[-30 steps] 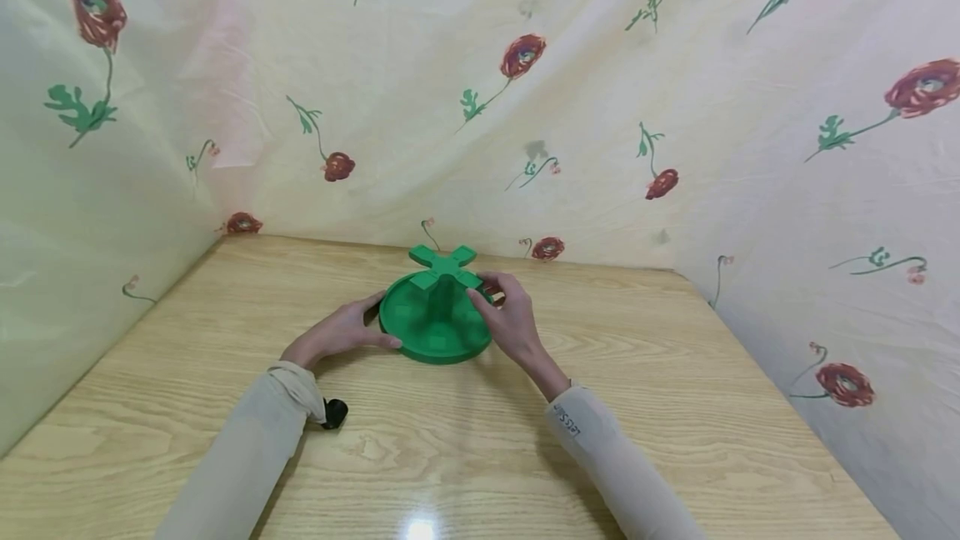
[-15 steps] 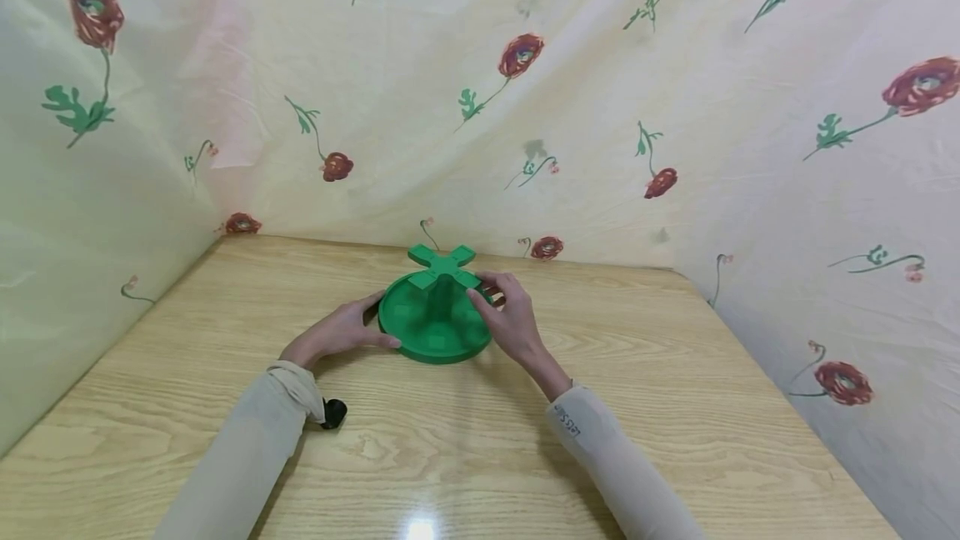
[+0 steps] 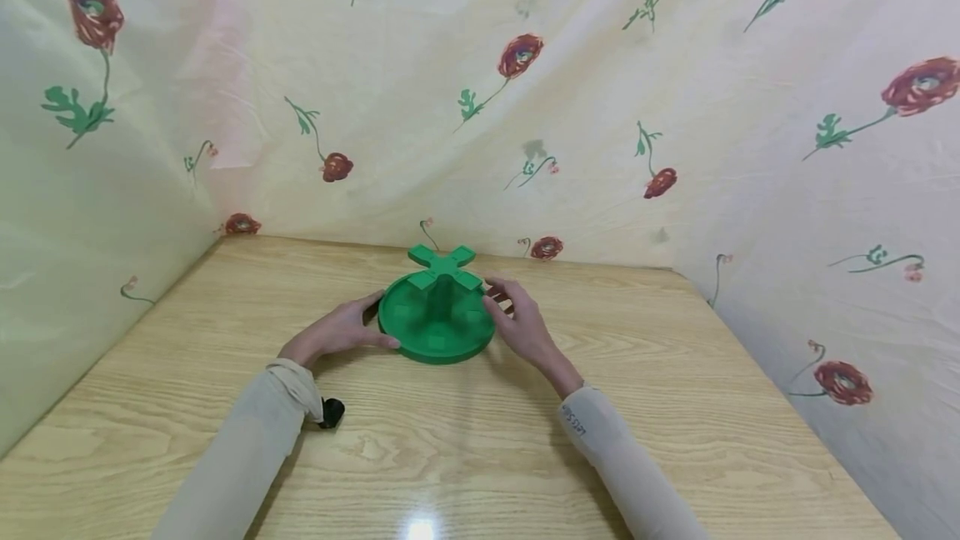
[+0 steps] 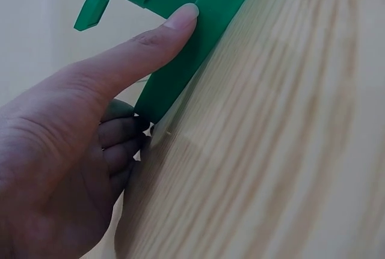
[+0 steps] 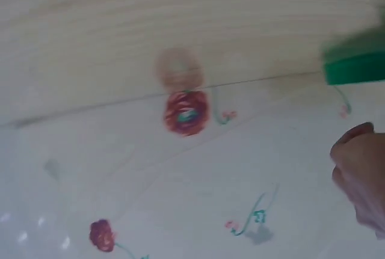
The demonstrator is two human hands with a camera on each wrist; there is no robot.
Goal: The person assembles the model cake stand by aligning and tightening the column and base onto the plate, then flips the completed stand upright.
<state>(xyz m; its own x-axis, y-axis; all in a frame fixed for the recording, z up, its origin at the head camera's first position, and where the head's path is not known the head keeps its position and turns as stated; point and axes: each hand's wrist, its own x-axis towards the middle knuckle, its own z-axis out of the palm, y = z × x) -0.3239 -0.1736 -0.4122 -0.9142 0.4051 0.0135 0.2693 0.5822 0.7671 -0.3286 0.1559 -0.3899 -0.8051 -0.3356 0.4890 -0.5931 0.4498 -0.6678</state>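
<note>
A green round tray [image 3: 437, 344] stands on the table, with a post in its middle and a four-armed green cross [image 3: 442, 265] on top. My left hand [image 3: 348, 329] grips the tray's left side, its thumb lying against the outer wall. In the left wrist view, the left hand [image 4: 78, 127] has its other fingers bent at the far side of the wall, their tips partly hidden. Beside the tray's right edge is my right hand [image 3: 522, 327], with loosely bent fingers. In the right wrist view, the right hand [image 5: 364, 175] appears apart from the blurred green piece [image 5: 358, 67].
The wooden table [image 3: 637, 440] spreads around the tray on all sides. Flower-printed cloth [image 3: 420, 107] hangs behind it and along both sides. A small black object [image 3: 331, 413] sits at the left sleeve's cuff.
My right hand has let go of the cross's near right arm and drawn back slightly to the right. The left hand and the tray have stayed in place.
</note>
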